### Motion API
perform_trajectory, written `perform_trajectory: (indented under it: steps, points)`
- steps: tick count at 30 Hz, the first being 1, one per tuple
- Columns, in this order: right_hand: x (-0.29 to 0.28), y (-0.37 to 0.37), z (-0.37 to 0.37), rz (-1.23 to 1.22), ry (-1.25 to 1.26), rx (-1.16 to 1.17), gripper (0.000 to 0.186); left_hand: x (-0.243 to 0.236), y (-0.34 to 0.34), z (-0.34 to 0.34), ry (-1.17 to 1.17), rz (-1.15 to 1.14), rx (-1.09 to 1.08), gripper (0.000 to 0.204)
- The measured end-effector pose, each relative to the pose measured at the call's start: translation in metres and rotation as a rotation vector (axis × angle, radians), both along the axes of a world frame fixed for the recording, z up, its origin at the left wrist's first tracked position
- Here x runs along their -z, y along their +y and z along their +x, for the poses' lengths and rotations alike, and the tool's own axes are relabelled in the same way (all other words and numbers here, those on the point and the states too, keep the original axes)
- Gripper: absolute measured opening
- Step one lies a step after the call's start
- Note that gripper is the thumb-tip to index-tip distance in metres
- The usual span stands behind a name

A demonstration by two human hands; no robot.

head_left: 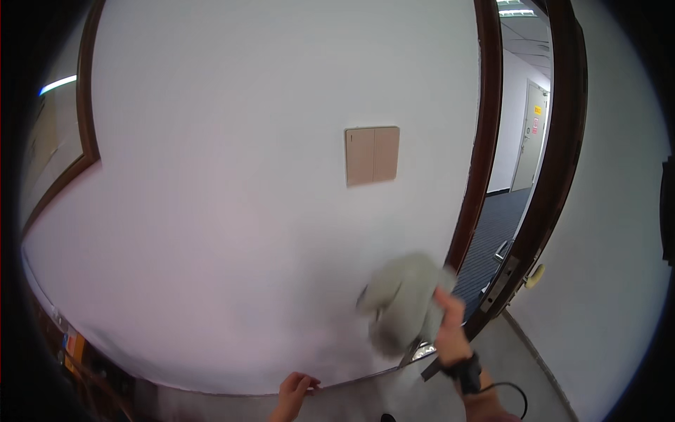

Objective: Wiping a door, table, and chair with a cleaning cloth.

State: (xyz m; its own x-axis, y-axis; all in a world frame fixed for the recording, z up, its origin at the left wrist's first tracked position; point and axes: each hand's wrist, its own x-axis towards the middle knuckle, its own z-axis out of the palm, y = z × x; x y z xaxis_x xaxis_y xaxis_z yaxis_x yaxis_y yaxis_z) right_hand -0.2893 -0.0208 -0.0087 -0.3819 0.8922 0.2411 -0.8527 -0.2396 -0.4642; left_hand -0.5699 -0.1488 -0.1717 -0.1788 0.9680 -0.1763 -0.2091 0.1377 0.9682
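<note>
My right hand (450, 327), with a black band on its wrist, grips a folded greyish-green cloth (404, 299). Motion blurs both the hand and the cloth, which is in front of the white wall, below the light switch (373, 156) and beside the door frame. I cannot tell whether the cloth touches the wall. Low in the middle, my left hand (297, 390) is held near the foot of the wall, its fingers loosely bent and a little apart, with nothing visible in it.
A brown wooden door frame (485, 133) and a door with a metal latch plate (499, 285) stand at the right, partly open onto a blue-carpeted corridor. A framed panel (88, 105) hangs at the left. Orange items (72, 348) sit at the lower left. A cable (517, 390) curves from my right wrist.
</note>
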Motion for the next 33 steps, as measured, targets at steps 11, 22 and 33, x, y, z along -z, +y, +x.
perform_trajectory:
  steps: [11, 22, 33]
  points:
    - [-0.189, 0.129, -0.086, 1.714, -1.231, 1.453, 0.042, -0.008, -0.013, -0.007, 0.126, -0.036, -0.067, 0.022]
    - [-0.181, 0.151, -0.031, 1.319, -1.132, 1.349, 0.014, -0.07, 0.037, -0.068, 0.759, 0.272, -0.238, 0.005]
    - [-0.115, 0.114, -0.049, 1.307, -1.388, 1.064, 0.036, -0.153, 0.155, -0.098, 1.866, 0.828, -0.581, 0.06]
